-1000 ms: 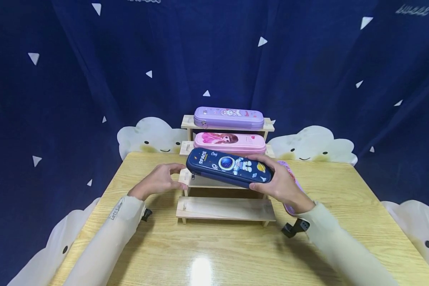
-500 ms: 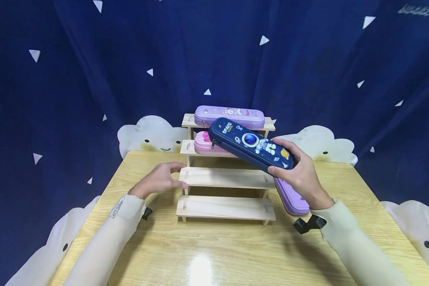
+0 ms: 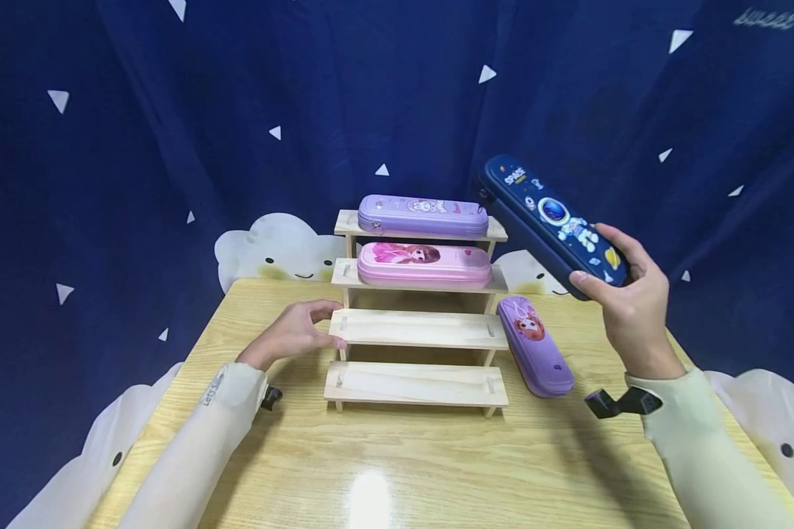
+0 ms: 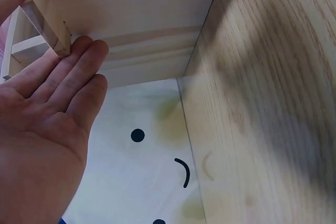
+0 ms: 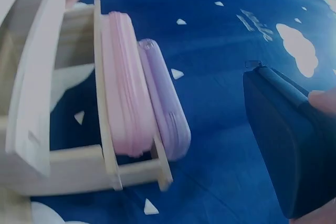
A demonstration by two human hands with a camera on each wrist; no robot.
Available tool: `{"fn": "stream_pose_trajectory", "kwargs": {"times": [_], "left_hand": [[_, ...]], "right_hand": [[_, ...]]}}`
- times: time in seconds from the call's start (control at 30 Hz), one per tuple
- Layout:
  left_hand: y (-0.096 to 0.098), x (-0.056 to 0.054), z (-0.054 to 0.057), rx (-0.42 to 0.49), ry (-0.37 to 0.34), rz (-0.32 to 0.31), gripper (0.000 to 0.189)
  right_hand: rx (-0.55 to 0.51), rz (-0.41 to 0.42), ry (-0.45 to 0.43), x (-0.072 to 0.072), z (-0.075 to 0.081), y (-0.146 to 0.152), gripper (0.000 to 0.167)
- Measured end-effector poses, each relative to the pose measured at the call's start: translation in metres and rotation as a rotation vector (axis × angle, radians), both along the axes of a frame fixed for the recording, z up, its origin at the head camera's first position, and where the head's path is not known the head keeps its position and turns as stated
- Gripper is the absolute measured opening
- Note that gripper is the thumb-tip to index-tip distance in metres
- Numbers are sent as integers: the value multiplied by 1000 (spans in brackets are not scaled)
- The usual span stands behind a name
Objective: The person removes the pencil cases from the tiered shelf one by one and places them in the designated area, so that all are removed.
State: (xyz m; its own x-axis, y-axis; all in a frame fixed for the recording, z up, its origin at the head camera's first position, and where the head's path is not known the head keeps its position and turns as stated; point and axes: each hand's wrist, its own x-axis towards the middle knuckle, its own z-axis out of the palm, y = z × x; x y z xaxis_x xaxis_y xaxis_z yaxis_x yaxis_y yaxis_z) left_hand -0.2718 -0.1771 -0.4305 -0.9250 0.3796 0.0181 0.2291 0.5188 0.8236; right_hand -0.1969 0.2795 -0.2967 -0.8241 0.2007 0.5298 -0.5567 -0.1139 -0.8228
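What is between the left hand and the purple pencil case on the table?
The wooden rack stands there in the head view: the left hand holds one side, and the purple pencil case lies beyond the other.

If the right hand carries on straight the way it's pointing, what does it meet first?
Likely the dark blue, white-patterned fabric curtain, met by the far end of the navy, oblong astronaut-print pencil case that the right hand holds, though depth is unclear.

Passage: above two lower shelves (image 3: pixel 415 383) | Obstacle, right: purple case (image 3: pixel 538 353)
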Motion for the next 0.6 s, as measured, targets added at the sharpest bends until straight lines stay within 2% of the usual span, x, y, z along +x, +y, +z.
{"fn": "stream_pose_trajectory", "kwargs": {"times": [0.13, 0.27, 0.43, 0.6], "left_hand": [[0, -1, -2, 39, -11, -3, 75], [0, -1, -6, 71, -35, -1, 75], [-1, -2, -9, 73, -31, -14, 77], [-1, -2, -6, 72, -32, -12, 74]], "right_hand": [[-94, -54, 47, 0, 2, 12, 67], [-121, -127, 28, -1, -4, 27, 68], [-128, -221, -55, -4, -16, 47, 68], [-130, -319, -192, -8, -35, 68, 70]]}}
